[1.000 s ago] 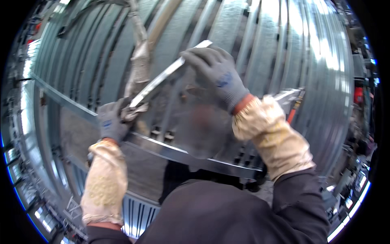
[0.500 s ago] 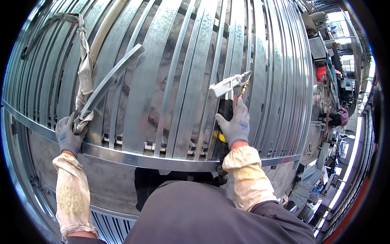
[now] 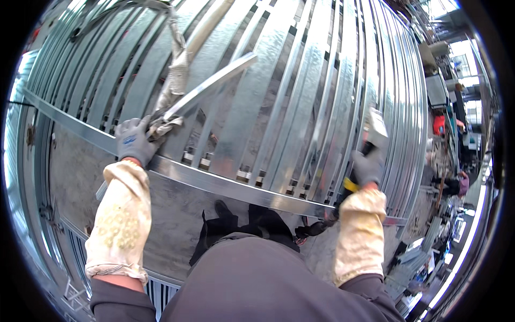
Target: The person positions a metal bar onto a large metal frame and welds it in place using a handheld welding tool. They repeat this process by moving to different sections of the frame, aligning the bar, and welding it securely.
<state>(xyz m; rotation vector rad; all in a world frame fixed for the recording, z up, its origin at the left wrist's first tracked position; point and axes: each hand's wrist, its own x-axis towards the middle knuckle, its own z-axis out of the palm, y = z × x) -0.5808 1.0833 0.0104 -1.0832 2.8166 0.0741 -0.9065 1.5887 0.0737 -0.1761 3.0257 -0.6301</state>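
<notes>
Left hand: the gloved left hand is clenched around the low end of a loose metal strip, right where a dirty cloth strap hangs down.
Right hand: the gloved right hand is wrapped tight around a power tool with a yellow band. The tool points up at the metal.
Where the strip is: it slants up and to the right, lying against the big stack of shiny metal studs.
Cross rail: a long flat rail runs across the studs, just under both hands.
Step in hand: it looks like the strip is being held in place while the tool gets ready.
Next move: I think the tool must come over to the strip, and the left hand must hold it very steady.
Far off: someone else stands at the right edge.
</notes>
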